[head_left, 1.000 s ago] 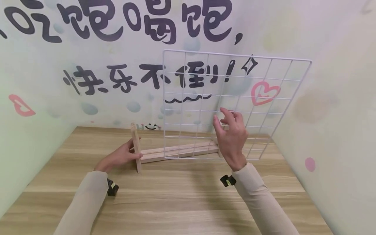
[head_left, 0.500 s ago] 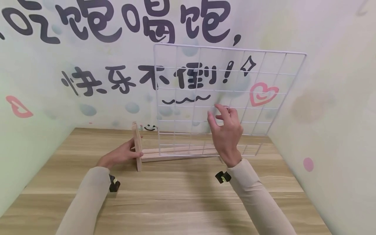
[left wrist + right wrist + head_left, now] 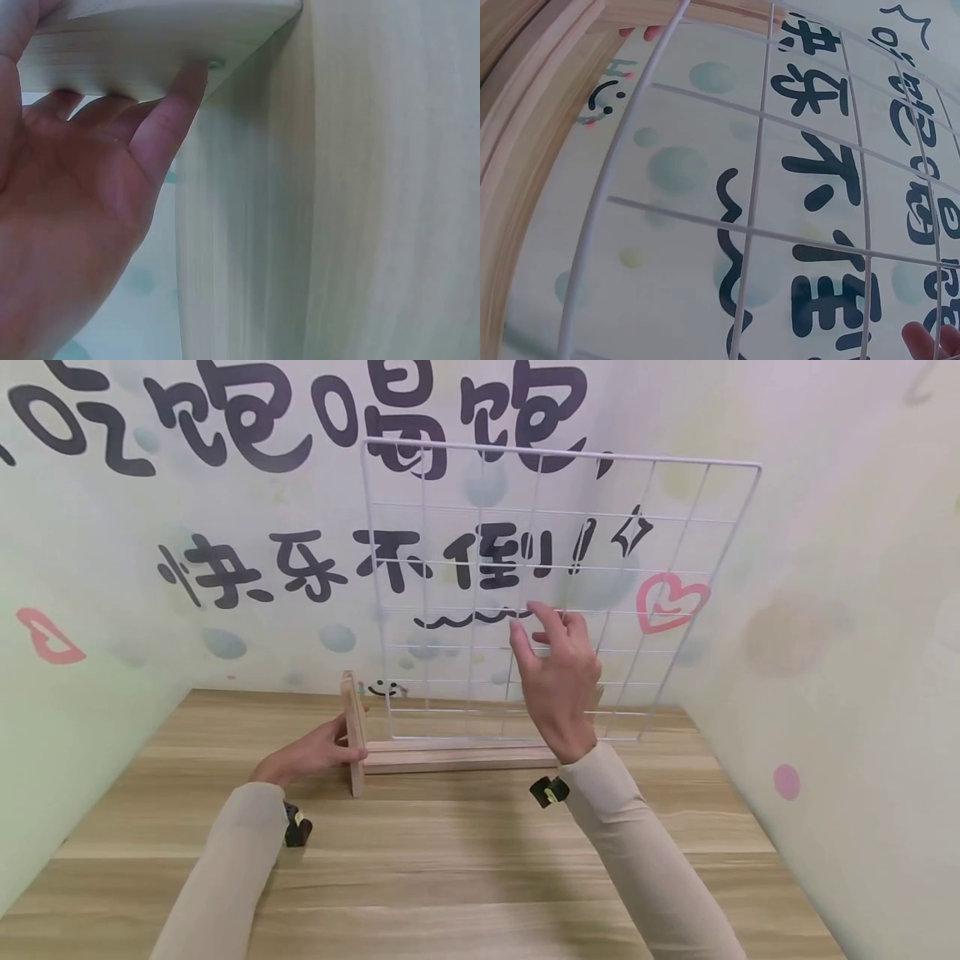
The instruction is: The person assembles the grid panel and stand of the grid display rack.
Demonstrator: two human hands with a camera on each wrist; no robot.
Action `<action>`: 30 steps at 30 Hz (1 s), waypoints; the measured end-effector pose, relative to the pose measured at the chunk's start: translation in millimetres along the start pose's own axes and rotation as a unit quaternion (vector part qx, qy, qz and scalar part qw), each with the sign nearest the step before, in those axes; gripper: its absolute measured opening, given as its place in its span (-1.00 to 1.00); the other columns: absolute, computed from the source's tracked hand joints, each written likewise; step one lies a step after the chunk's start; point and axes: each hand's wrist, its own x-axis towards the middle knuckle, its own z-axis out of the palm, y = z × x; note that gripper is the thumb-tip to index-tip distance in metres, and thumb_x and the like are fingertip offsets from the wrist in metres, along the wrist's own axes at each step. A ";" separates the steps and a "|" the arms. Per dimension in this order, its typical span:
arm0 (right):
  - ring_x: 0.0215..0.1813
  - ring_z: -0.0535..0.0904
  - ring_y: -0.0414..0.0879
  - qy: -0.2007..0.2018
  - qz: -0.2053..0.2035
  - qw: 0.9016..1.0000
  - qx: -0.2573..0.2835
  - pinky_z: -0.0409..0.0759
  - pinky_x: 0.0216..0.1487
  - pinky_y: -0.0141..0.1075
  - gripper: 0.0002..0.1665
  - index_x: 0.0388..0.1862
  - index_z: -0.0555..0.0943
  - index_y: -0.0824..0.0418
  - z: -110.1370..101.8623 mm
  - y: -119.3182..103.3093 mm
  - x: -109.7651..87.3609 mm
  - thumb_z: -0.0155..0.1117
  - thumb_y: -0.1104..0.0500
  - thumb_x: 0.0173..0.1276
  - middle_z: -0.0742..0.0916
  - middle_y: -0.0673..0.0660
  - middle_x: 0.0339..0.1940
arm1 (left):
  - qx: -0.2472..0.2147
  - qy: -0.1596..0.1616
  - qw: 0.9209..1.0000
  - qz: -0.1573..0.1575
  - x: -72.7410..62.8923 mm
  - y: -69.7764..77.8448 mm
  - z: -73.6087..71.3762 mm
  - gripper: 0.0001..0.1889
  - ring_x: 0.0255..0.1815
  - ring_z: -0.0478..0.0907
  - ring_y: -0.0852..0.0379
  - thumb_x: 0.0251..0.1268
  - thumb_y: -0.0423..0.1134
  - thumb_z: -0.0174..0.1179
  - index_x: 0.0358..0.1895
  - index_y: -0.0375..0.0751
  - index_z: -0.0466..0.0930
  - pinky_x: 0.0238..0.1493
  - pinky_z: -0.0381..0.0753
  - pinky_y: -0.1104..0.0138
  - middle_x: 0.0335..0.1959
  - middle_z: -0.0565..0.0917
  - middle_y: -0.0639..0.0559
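Note:
A white wire grid panel [image 3: 562,452] is held up in the head view by my right hand [image 3: 558,681], whose bent fingers are at its middle wires. In the right wrist view only its fingertips [image 3: 922,341] show at the lower right. My left hand [image 3: 307,752] grips an upright wooden end piece [image 3: 352,727], thumb in front and fingers behind. Pale wooden bars [image 3: 457,758] run right from that piece along the table. The grid's bottom edge is just above and behind the bars; whether they touch, I cannot tell. Their right end is hidden behind my right forearm.
The wood-grain table [image 3: 420,860] meets a white wall [image 3: 285,635] at the back, painted with large black characters. Another wall [image 3: 840,693] rises at the right. A small black device [image 3: 551,791] sits at each wrist.
My right hand has moved left and up with the grid panel, whose bottom edge has risen above the bars. The left hand still grips the end piece, which has shifted only slightly.

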 end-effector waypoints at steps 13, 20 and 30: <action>-0.25 0.75 0.01 0.022 0.009 1.000 0.020 0.54 -0.39 -0.07 -0.67 0.02 0.71 0.13 11.8 -15.7 18.7 0.29 -0.01 0.40 0.69 0.22 -0.19 | 0.008 0.006 1.000 -0.011 -0.4 2.8 0.2 -0.11 0.47 0.12 -0.43 0.43 -0.25 0.17 0.58 -0.33 -0.27 0.40 0.21 -0.23 0.49 0.05 -0.53; -0.29 0.75 0.01 0.035 0.009 0.999 0.020 0.51 -0.42 -0.08 -0.66 0.01 0.72 0.14 15.4 -22.0 28.7 0.30 -0.03 0.40 0.68 0.23 -0.22 | -0.002 0.000 1.000 -0.001 2.7 1.9 -0.5 -0.11 0.46 0.12 -0.39 0.40 -0.30 0.17 0.59 -0.28 -0.25 0.40 0.22 -0.23 0.50 0.04 -0.50; -0.30 0.76 0.01 0.040 0.003 0.999 0.026 0.53 -0.39 -0.08 -0.68 -0.02 0.72 0.15 23.4 -34.4 42.2 0.33 0.00 0.37 0.70 0.22 -0.21 | 0.004 0.000 1.000 0.006 0.7 -0.7 1.0 -0.09 0.50 0.06 -0.37 0.40 -0.27 0.17 0.60 -0.25 -0.28 0.44 0.15 -0.21 0.54 -0.02 -0.46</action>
